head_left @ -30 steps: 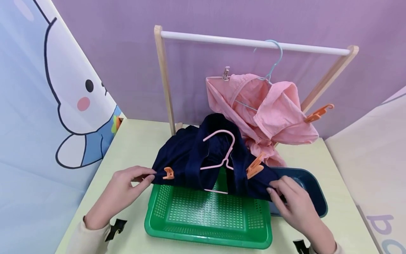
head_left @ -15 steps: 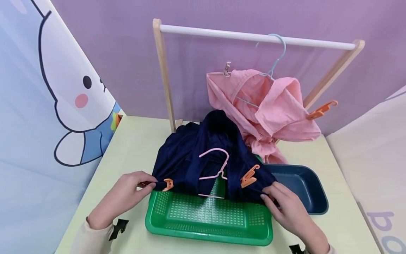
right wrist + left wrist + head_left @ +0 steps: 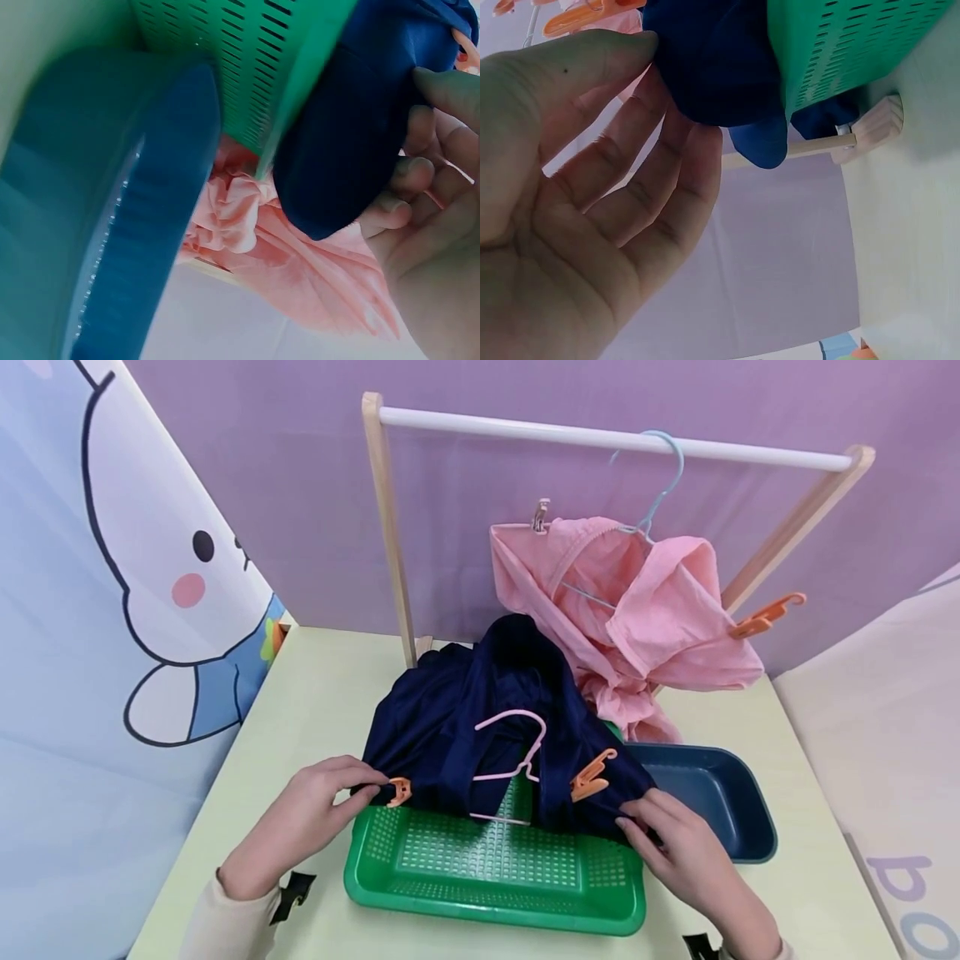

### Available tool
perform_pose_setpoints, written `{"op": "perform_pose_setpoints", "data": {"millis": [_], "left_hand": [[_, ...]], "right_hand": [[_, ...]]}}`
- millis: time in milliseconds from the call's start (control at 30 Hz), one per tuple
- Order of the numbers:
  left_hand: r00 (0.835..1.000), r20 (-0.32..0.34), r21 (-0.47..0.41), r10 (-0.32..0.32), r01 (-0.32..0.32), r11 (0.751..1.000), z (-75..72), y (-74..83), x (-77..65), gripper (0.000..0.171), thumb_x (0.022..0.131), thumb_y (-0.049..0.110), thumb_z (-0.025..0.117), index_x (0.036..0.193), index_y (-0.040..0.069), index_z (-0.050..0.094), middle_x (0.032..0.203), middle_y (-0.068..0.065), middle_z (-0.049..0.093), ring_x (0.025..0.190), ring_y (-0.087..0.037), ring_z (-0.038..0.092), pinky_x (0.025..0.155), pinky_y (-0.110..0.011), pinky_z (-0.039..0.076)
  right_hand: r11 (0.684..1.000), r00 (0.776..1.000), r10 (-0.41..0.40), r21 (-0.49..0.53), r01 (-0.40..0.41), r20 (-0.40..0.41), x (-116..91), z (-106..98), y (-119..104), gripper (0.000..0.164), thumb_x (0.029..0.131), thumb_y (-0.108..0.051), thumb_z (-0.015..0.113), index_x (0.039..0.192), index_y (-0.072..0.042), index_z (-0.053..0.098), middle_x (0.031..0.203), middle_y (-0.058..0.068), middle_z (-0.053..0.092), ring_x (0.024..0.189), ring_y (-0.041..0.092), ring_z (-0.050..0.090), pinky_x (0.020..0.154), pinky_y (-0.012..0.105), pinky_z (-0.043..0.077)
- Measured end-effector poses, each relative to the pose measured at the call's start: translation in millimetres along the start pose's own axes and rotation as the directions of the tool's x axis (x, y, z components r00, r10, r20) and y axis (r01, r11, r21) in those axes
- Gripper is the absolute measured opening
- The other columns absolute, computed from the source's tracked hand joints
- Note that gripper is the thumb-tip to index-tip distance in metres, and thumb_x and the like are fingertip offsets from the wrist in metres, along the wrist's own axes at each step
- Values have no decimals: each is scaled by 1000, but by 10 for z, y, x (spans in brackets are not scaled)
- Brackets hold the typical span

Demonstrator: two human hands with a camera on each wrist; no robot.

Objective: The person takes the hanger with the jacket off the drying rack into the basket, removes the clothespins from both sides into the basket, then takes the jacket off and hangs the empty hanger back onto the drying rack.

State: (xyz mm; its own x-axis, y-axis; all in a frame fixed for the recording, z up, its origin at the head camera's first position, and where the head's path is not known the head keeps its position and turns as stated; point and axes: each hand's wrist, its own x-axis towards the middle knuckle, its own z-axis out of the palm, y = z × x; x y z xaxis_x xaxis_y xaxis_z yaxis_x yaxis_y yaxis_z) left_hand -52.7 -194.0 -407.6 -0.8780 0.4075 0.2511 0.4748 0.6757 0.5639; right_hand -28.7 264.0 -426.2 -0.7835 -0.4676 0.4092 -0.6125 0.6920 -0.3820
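Observation:
A navy garment (image 3: 420,718) is spread over the back of the green basket (image 3: 487,907), with a pink hanger (image 3: 542,727) inside it and its hook tipped towards me. My left hand (image 3: 318,797) pinches the left end of the cloth, fingertips right beside an orange clothespin (image 3: 401,792). At the opposite end, my right hand (image 3: 686,843) holds the navy edge between thumb and fingers. A second orange clothespin (image 3: 591,777) is clipped on the right part. In the right wrist view, a rounded navy end (image 3: 761,142) hangs similarly to that below the left fingers.
Behind stands a rack with a white rail (image 3: 510,428). From it hangs a pink garment (image 3: 667,618) on a light-blue hanger (image 3: 663,493), with an orange clothespin (image 3: 765,617) and a metallic-looking clip (image 3: 540,516). A dark blue basin (image 3: 712,793) sits right of the basket.
The navy garment's front edge and pink hanger have come lower and closer to me. My left hand has slid right, up to the orange clothespin; my right hand has shifted slightly left.

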Motion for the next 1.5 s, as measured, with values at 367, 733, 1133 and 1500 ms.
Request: {"op": "perform_pose_setpoints", "data": {"millis": [367, 733, 1133, 1500], "left_hand": [[1000, -7, -55, 5, -5, 998, 3, -58, -1, 25, 87, 1, 76, 103, 20, 76, 100, 15, 68, 88, -5, 64, 72, -31, 56], [989, 87, -148, -118, 130, 980, 4, -58, 16, 36, 90, 0, 73, 124, 11, 68, 97, 14, 70, 88, -8, 68, 74, -34, 57], [988, 75, -187, -134, 146, 971, 10, -81, -15, 39, 90, 0, 74, 126, 12, 66, 94, 16, 69, 88, -9, 67, 71, -30, 56], [987, 91, -220, -136, 153, 964, -4, -116, -21, 41, 90, -5, 72, 127, 12, 65, 94, 18, 69, 90, -9, 68, 70, -29, 55]], "right_hand": [[999, 978, 8, 48, 2, -210, 216, -67, -130, 37, 99, -43, 62, 106, -9, 75, 103, -1, 63, 94, 19, 53, 83, 26, 38], [935, 965, 210, 322, -152, -154, 443, -71, -263, 41, 78, 10, 79, 114, -8, 71, 123, 5, 59, 118, 15, 48, 79, 23, 43], [895, 969, 174, 438, -80, -178, 424, -46, -250, 41, 76, 17, 75, 110, -5, 72, 124, 15, 56, 124, 21, 47, 85, 22, 44], [893, 946, 132, 450, 15, -295, 393, -15, -254, 26, 81, 6, 79, 106, 1, 71, 118, 23, 51, 123, 26, 44, 104, 23, 38]]}}
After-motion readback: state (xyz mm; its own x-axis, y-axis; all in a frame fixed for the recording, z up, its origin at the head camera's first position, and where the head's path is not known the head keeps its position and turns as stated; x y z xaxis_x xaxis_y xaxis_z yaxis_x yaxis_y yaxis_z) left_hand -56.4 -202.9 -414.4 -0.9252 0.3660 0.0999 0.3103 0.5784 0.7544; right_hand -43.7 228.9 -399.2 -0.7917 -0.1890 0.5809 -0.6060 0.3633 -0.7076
